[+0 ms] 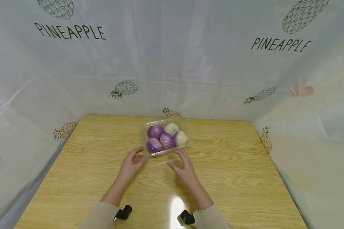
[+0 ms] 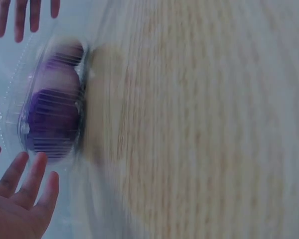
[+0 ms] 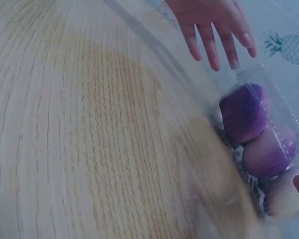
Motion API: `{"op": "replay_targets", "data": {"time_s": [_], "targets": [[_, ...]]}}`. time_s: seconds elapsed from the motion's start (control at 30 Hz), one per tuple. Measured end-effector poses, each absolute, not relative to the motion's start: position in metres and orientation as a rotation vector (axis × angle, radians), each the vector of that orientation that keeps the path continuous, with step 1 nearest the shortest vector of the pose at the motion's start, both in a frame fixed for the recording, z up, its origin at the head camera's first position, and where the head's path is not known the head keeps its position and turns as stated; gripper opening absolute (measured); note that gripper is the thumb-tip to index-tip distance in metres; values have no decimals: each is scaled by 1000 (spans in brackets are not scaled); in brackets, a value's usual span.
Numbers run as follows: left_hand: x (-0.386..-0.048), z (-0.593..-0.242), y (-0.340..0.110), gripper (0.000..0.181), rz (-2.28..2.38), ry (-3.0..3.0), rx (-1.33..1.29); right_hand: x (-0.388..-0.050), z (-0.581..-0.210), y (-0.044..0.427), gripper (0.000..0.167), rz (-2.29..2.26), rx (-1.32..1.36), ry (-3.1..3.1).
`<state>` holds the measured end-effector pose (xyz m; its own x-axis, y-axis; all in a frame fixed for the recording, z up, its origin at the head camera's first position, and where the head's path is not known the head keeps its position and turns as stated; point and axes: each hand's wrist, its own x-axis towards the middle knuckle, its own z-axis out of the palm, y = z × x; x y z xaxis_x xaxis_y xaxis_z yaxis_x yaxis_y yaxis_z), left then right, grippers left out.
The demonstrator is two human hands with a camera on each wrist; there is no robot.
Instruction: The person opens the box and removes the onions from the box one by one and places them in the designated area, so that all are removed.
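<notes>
A clear plastic box (image 1: 160, 153) rests on the wooden table, holding several purple and white bulbs that look like onions. A mostly purple onion (image 1: 155, 131) lies at the back left, a pale onion (image 1: 171, 128) beside it. My left hand (image 1: 130, 163) is at the box's front left corner, fingers spread and loosely bent. My right hand (image 1: 186, 167) is near the front edge toward the right, its fingertips overlapping that edge in the head view. Whether either hand touches the plastic I cannot tell. In the left wrist view the left hand's fingers (image 2: 32, 181) look straight and separated.
Wood-grain table (image 1: 232, 165) extends around the box on both sides and toward me. A pale curtain (image 1: 189, 57) printed with pineapples hangs behind and at both sides. Small black devices (image 1: 124, 212) sit at both wrists by the sleeves.
</notes>
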<state>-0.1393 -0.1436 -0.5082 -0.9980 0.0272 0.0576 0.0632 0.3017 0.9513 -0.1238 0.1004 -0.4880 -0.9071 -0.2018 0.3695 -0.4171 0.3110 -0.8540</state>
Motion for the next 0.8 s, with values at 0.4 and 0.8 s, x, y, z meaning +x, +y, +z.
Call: {"op": "replay_targets", "data": {"time_s": [0.4,0.8], "targets": [[-127,-512,-127,58,-1898,-2498,-91,-129,-509,100,50,1557,610,-2282],[-118,-513,-106,57,-1961,-2454,-161,-133,-516,101,38,1408,643,-2302]]}}
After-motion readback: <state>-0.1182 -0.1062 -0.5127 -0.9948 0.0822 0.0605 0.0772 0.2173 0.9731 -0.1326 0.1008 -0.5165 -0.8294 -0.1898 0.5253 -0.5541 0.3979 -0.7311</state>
